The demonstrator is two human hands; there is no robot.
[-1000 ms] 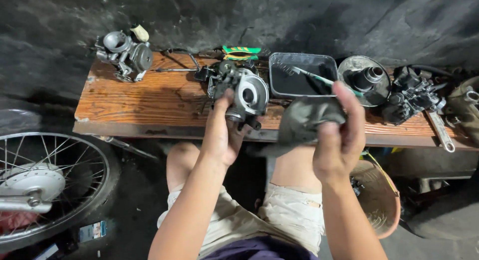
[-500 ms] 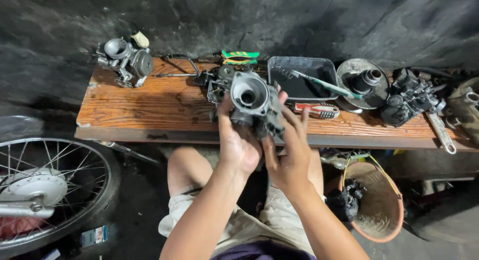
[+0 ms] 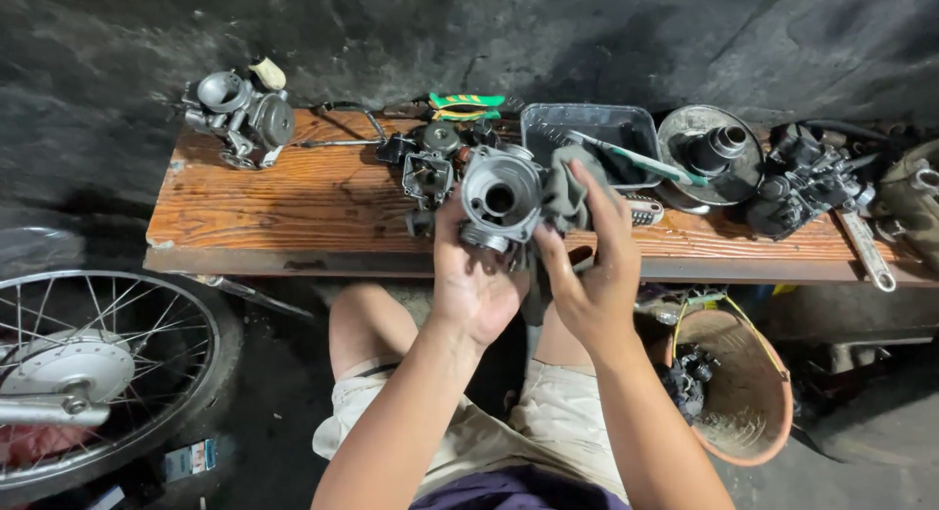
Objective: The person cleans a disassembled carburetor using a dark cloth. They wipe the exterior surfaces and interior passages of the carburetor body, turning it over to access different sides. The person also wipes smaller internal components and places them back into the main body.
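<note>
My left hand point(image 3: 471, 278) grips a silver carburetor body point(image 3: 499, 199) from below, its round bore facing up toward me. My right hand point(image 3: 587, 270) presses a dirty grey rag point(image 3: 564, 195) against the carburetor's right side. Both hands are held above my knees, in front of a wooden bench point(image 3: 293, 202).
On the bench lie a second carburetor point(image 3: 240, 109), small carburetor parts point(image 3: 430, 163), green-handled pliers point(image 3: 465, 104), a grey tray point(image 3: 587, 129) with a toothbrush point(image 3: 636, 158), a round clutch part point(image 3: 709, 148), a dark engine piece point(image 3: 807, 177) and a wrench point(image 3: 871, 251). A spoked wheel point(image 3: 88, 363) stands left, a basket point(image 3: 734, 388) right.
The right hand brought the rag from the right onto the carburetor. The carburetor turned so that its bore faces up, and both hands now work on it together.
</note>
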